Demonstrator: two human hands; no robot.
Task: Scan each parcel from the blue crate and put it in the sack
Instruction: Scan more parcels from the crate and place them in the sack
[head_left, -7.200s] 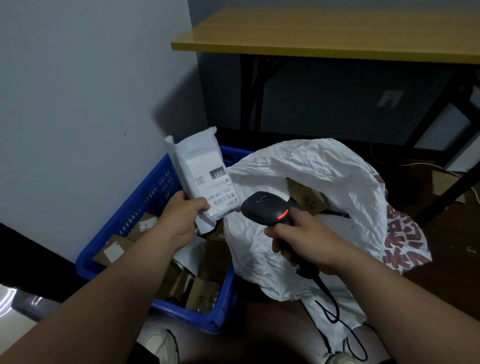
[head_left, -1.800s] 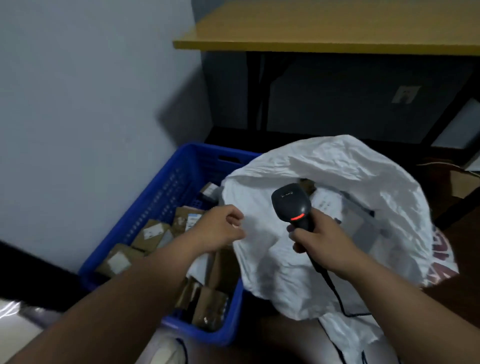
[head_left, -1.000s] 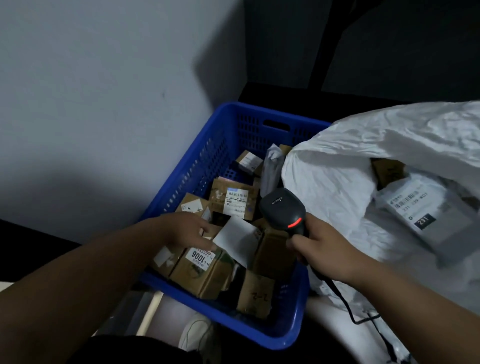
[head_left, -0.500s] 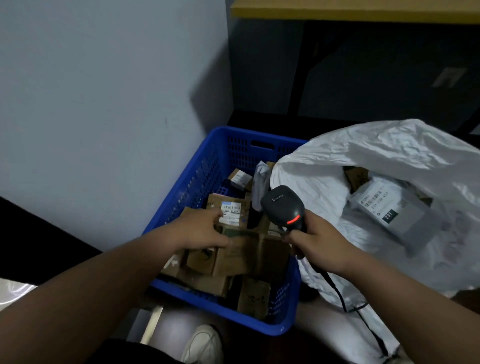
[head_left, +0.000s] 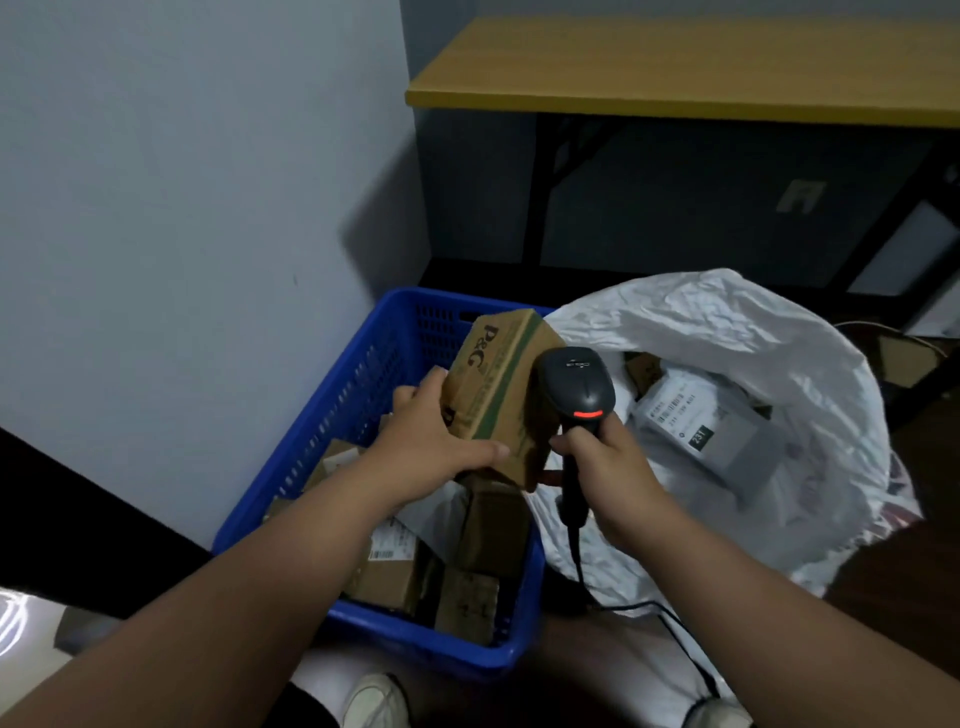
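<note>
Both hands raised, left (head_left: 431, 447) gripping a box, right (head_left: 608, 462) a scanner.

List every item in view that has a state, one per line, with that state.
P&G box: lifted above the crate, tilted, held by left hand.
Scanner: red light on, gripped by right hand.
Blue crate: holds several parcels.
Sack: mouth open, parcels inside.
Grey parcel: in the sack, label up.

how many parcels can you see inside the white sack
2: a grey mailer bag with a label lying in the sack, and a brown box at the opening's far left. More may be hidden under them.
</note>
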